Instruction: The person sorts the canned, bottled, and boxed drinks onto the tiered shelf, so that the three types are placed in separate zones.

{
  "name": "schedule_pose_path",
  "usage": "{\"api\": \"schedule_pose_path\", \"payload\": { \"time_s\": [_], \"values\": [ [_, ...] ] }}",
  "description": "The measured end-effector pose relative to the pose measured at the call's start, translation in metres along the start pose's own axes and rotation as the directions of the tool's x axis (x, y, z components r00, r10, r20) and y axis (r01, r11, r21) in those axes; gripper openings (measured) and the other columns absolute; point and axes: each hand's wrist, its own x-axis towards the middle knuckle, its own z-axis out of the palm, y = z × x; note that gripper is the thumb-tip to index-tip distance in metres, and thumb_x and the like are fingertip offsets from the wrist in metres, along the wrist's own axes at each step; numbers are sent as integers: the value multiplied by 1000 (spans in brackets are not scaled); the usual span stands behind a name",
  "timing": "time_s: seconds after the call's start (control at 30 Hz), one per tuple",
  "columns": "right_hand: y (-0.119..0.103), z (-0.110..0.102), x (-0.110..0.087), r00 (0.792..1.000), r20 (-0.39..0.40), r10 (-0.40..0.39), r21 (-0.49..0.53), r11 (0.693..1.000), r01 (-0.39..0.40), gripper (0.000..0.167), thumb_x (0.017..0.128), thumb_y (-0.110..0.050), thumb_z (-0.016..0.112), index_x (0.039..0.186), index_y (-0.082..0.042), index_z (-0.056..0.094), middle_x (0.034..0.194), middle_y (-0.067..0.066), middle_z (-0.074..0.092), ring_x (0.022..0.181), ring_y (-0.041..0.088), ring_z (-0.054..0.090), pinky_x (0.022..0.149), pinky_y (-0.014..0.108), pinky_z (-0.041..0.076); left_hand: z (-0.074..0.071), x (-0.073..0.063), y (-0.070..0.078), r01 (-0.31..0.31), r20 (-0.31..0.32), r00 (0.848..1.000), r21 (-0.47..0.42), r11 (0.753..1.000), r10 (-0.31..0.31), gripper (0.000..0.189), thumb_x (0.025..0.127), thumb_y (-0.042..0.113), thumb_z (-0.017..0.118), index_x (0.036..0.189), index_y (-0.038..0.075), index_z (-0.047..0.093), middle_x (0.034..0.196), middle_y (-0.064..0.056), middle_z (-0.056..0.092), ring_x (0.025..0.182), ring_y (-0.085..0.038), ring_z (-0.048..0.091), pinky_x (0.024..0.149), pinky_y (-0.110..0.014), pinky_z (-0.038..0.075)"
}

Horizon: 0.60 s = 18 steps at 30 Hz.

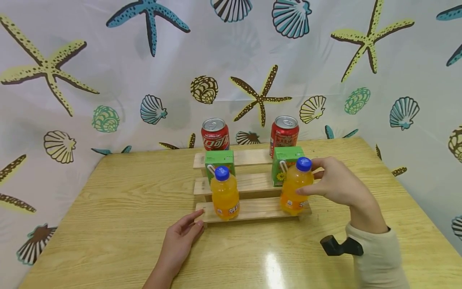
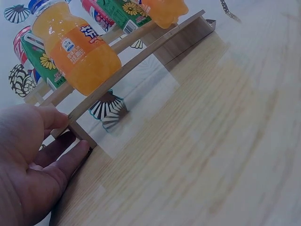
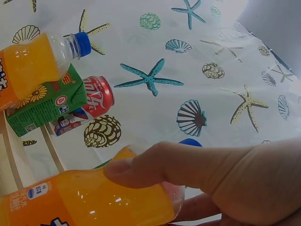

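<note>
A stepped wooden rack (image 1: 256, 210) carries drinks on its three slats. My right hand (image 1: 333, 180) grips an orange juice bottle (image 1: 294, 190) with a blue cap, at the right of the lowest slat. In the right wrist view the thumb (image 3: 124, 172) lies along this bottle's upper side. My left hand (image 1: 180, 239) holds the rack's lower left corner, with fingertips (image 2: 59, 117) at the slat's end. A second orange juice bottle (image 1: 225, 196) stands upright near that hand, on the left of the same slat.
Behind the bottles, two green drink cartons (image 1: 219, 158) stand on the middle slat. Two red cola cans (image 1: 215, 136) are at the back, on the top slat. The rack sits on a wood-grain table (image 1: 137, 208), and a patterned cloth (image 1: 173, 68) hangs behind it.
</note>
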Motion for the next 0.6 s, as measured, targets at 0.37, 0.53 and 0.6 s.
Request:
{"api": "schedule_pose_path", "payload": {
  "time_s": [0.37, 0.53, 0.6],
  "values": [
    [-11, 13, 4, 999, -31, 42, -19, 999, -43, 60, 80, -26, 85, 126, 3, 61, 128, 19, 63, 116, 42, 62, 94, 49, 59, -1, -1, 1, -6, 3, 1000, 3, 1000, 6, 38, 100, 4, 59, 137, 8, 60, 146, -7, 53, 108, -7, 68, 94, -22, 57],
    [-14, 19, 6, 998, -20, 63, -28, 998, -64, 65, 80, -27, 85, 130, 5, 58, 134, 21, 60, 121, 45, 60, 98, 51, 57, -1, -1, 0, -5, 3, 1000, 1, 1000, 5, 37, 100, 5, 60, 137, 9, 61, 146, -7, 53, 107, -7, 68, 94, -22, 57],
    [-14, 20, 6, 998, -20, 65, -30, 997, -65, 66, 79, -26, 86, 130, 5, 57, 135, 22, 59, 122, 46, 59, 99, 53, 56, -1, -1, 1, -4, 3, 1000, 4, 1000, 4, 37, 100, 6, 60, 137, 9, 61, 145, -7, 54, 107, -7, 68, 94, -22, 57]
  ]
}}
